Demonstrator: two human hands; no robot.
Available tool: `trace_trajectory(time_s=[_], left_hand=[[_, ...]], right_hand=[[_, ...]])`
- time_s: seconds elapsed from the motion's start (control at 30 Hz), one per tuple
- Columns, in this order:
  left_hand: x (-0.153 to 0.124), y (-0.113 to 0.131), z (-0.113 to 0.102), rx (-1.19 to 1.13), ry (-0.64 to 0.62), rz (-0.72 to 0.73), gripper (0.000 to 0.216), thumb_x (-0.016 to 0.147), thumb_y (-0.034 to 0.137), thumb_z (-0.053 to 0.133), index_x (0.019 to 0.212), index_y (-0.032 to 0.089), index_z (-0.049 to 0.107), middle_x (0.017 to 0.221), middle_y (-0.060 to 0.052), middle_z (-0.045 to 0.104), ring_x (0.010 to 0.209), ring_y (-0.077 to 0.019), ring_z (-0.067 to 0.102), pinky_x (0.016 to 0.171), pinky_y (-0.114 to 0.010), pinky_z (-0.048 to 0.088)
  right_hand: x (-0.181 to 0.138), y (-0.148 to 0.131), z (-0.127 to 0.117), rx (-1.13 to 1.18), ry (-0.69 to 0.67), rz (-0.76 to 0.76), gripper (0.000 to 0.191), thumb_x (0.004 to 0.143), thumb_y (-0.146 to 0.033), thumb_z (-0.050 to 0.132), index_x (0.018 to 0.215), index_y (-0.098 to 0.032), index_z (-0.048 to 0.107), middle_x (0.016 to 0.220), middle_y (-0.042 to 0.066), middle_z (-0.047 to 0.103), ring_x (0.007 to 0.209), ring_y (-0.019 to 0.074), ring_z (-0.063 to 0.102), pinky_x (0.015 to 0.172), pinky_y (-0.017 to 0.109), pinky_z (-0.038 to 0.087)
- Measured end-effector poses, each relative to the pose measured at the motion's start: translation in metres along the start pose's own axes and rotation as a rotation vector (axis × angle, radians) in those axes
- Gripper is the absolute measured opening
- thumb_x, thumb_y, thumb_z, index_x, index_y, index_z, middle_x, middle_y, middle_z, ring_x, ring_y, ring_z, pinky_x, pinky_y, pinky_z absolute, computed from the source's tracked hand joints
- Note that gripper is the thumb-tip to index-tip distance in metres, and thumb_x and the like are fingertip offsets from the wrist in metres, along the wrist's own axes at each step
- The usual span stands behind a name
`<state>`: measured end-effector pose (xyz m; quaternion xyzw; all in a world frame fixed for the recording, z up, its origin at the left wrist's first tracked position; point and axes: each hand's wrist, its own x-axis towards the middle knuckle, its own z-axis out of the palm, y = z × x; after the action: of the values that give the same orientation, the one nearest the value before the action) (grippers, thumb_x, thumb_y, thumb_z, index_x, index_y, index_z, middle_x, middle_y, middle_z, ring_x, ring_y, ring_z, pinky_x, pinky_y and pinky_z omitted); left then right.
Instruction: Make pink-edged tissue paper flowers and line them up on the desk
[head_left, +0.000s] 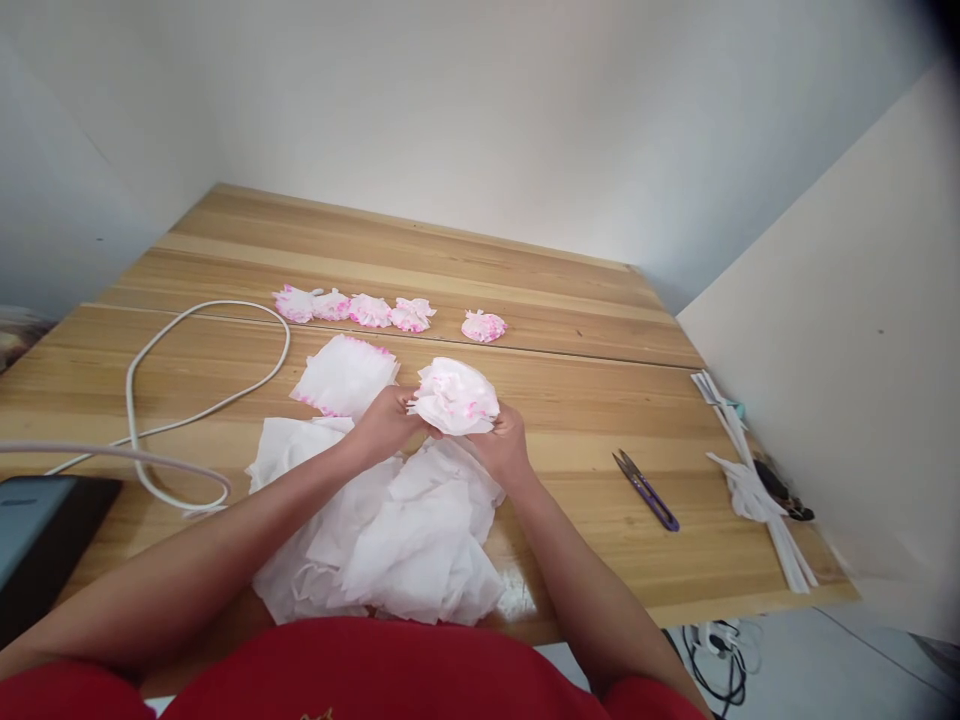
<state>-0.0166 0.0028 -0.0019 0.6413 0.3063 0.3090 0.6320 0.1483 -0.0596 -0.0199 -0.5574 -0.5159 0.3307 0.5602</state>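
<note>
the person wears a deep red top (367,675), its cloth smooth and even in colour. the left sleeve (71,692) and right sleeve (652,698) are short and the same red, leaving both forearms bare. a small yellow-gold marking (321,715) sits on the front, too cropped to read. the left hand (388,422) and right hand (504,442) are bare, as are the wrists.

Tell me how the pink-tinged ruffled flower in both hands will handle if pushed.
The ruffled flower would probably crush easily, as its layers look thin. It seems light for its size, being puffed and papery. Its uneven, frilly edge suggests it may not roll freely.
</note>
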Motion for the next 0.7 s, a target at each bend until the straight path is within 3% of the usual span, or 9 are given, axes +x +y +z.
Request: trace_trajectory(time_s=[0.13,0.27,0.4,0.53,0.63,0.7], left_hand=[[-0.002,0.000,0.000,0.307,0.062,0.371,0.025,0.078,0.025,0.060,0.055,0.015,0.056,0.057,-0.001,0.060,0.057,-0.0123,0.054,0.057,-0.021,0.040],[-0.006,0.001,-0.001,0.401,0.081,0.494,0.033,0.083,0.026,0.058,0.054,0.015,0.049,0.056,0.000,0.053,0.053,-0.0100,0.048,0.052,-0.021,0.034],[-0.010,0.006,-0.001,0.298,0.104,0.487,0.033,0.080,0.021,0.061,0.051,0.014,0.048,0.054,0.001,0.051,0.052,-0.0090,0.045,0.052,-0.021,0.033],[-0.013,0.012,0.000,0.074,0.107,0.342,0.032,0.073,0.025,0.066,0.049,0.014,0.050,0.052,0.002,0.051,0.051,-0.0088,0.045,0.050,-0.020,0.034],[-0.013,0.011,0.002,-0.089,0.158,0.169,0.031,0.069,0.029,0.071,0.050,0.013,0.051,0.051,0.002,0.052,0.050,-0.0088,0.044,0.049,-0.020,0.035],[-0.014,0.009,0.005,-0.180,0.115,0.101,0.027,0.066,0.029,0.074,0.053,0.013,0.056,0.055,0.001,0.057,0.054,-0.0110,0.050,0.053,-0.021,0.040]], right_hand=[[0.001,-0.006,-0.006,-0.042,-0.057,-0.150,0.012,0.071,-0.031,0.073,0.079,-0.021,0.073,0.094,0.004,0.074,0.087,0.0216,0.067,0.078,0.032,0.053],[0.005,-0.017,-0.014,-0.111,-0.189,-0.337,0.007,0.079,-0.022,0.065,0.079,-0.022,0.072,0.094,0.004,0.074,0.087,0.0202,0.068,0.076,0.030,0.053],[0.009,-0.040,-0.032,-0.326,-0.376,-0.389,0.028,0.083,-0.016,0.057,0.105,-0.026,0.070,0.111,0.005,0.071,0.100,0.0198,0.066,0.084,0.032,0.051],[0.006,-0.056,-0.052,-0.463,-0.301,-0.219,0.044,0.087,-0.013,0.047,0.127,-0.029,0.057,0.118,0.004,0.068,0.106,0.0182,0.064,0.091,0.035,0.050],[0.000,-0.053,-0.057,-0.453,-0.309,-0.083,0.054,0.084,-0.021,0.058,0.137,-0.029,0.048,0.128,0.006,0.063,0.111,0.0204,0.062,0.094,0.037,0.051],[-0.004,-0.046,-0.053,-0.397,-0.356,-0.020,0.062,0.080,-0.028,0.067,0.139,-0.029,0.047,0.136,0.007,0.057,0.116,0.0224,0.060,0.097,0.038,0.050]])
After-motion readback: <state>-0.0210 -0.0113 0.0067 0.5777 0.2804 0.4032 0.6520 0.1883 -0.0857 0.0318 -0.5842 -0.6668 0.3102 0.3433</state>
